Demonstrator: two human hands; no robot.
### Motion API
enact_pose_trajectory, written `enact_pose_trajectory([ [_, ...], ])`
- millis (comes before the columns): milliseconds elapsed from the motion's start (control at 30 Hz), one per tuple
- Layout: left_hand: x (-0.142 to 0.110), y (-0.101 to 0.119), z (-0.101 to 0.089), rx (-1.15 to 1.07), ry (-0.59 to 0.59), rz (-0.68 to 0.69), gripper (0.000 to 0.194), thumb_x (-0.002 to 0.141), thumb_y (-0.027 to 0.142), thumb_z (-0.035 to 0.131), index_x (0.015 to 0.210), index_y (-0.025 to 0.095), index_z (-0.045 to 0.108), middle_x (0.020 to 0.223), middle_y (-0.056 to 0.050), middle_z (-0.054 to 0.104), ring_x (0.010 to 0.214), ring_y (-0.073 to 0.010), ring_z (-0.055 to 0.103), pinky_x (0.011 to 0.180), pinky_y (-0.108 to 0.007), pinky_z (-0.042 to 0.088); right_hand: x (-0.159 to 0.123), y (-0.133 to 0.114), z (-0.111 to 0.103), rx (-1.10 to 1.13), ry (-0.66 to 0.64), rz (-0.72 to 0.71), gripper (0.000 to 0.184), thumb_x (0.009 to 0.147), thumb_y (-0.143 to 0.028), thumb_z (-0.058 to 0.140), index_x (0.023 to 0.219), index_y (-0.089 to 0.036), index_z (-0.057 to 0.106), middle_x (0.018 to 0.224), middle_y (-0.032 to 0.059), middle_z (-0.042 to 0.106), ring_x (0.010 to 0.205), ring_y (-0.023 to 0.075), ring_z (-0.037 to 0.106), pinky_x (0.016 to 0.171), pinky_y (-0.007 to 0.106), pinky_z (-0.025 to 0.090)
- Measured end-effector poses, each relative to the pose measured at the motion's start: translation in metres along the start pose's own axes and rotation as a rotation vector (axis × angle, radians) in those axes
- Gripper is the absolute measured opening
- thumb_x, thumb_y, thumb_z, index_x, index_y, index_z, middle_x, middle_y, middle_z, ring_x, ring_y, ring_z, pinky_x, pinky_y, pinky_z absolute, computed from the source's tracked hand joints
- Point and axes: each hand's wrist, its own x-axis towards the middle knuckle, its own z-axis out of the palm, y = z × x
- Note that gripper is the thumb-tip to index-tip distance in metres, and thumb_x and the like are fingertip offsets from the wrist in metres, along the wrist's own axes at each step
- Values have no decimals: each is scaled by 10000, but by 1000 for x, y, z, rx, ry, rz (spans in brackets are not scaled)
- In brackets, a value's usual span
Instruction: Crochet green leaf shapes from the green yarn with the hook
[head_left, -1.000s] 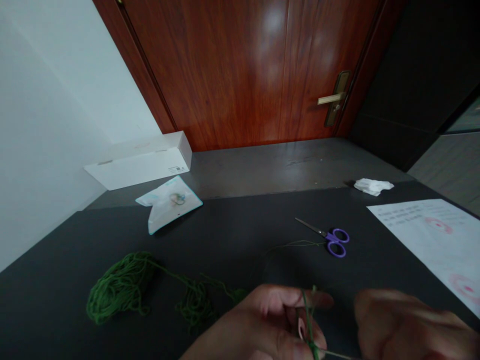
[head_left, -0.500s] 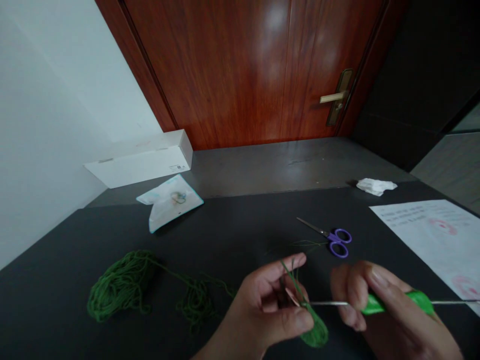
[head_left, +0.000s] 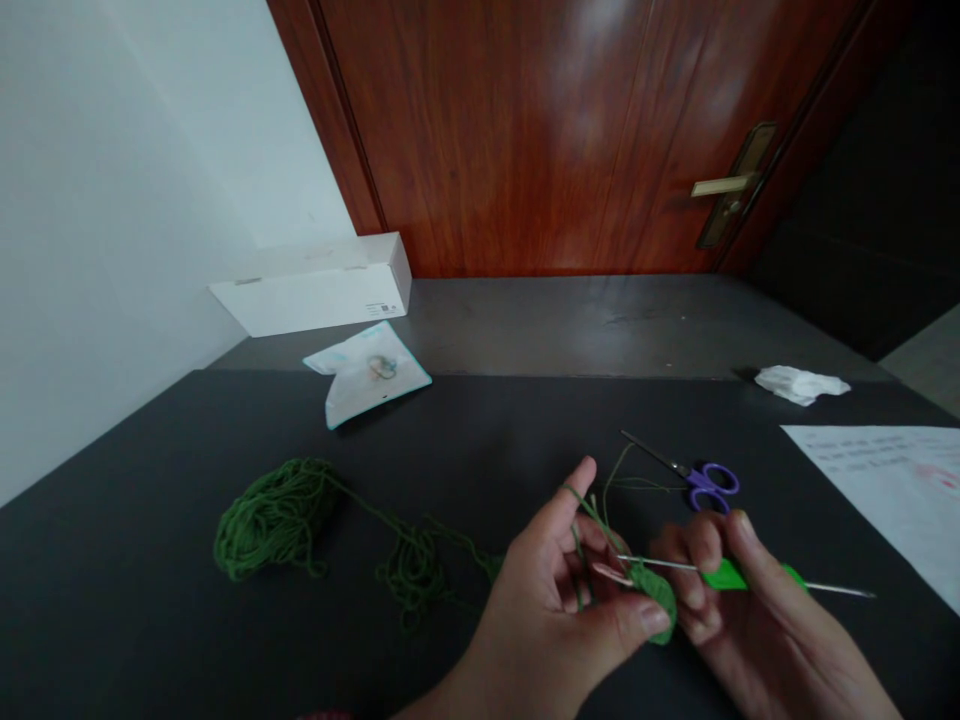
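Observation:
My left hand (head_left: 559, 610) pinches a small green crocheted piece (head_left: 660, 598) between thumb and fingers. Green yarn runs over its raised index finger and down across the other fingers. A flat pinkish piece (head_left: 613, 573) pokes out beside the crochet; I cannot make out what it is. My right hand (head_left: 739, 590) is closed around the green grip of a metal crochet hook (head_left: 724, 574). The hook's thin tip reaches left over the crocheted piece, close to the yarn; whether a loop sits on it is too small to tell.
A green yarn skein (head_left: 274, 520) lies at left, its strand leading through a loose tangle (head_left: 412, 575). Purple scissors (head_left: 697, 478) lie beyond my right hand. Farther back are a plastic packet (head_left: 375, 375), a white box (head_left: 322, 295), crumpled tissue (head_left: 801, 384) and a printed sheet (head_left: 885, 490).
The view has shifted. My right hand has come closer to my left, and the hook's tip now lies across the crocheted piece at a tilt. Both hands keep their holds.

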Motion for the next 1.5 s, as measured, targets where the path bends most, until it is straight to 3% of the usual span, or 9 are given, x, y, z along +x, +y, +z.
enact_pose_trajectory([
  [567, -3, 10, 5, 66, 26, -30, 976, 618, 90, 770, 1483, 180, 326, 772, 54, 539, 670, -86, 470, 712, -273, 381, 1, -1, -5, 72, -33, 53, 325, 851, -465, 637, 661, -203, 669, 592, 6, 548, 543, 110, 507, 579, 251, 507],
  [1067, 1, 2, 0, -95, -73, -177, 1255, 497, 175, 890, 1527, 155, 172, 806, 26, 564, 659, -101, 503, 679, -288, 428, -2, -6, -11, -147, -69, -108, 409, 941, -458, 461, 651, -236, 645, 556, 12, 554, 544, 156, 463, 541, 288, 448],
  [1333, 0, 1, 1, -65, -96, -139, 1150, 565, 151, 858, 1514, 148, 209, 812, 29, 559, 682, -86, 499, 692, -265, 442, -4, -15, -12, -263, -65, -187, 421, 940, -430, 474, 619, -232, 660, 527, 8, 574, 523, 150, 475, 524, 277, 432],
  [1500, 1, -1, 1, -3, -75, -81, 1113, 586, 153, 838, 1515, 194, 227, 817, 26, 557, 689, -97, 498, 706, -283, 449, -10, -17, -26, -410, -120, -341, 431, 968, -412, 427, 694, -237, 710, 575, 34, 626, 569, 169, 518, 532, 291, 439],
])
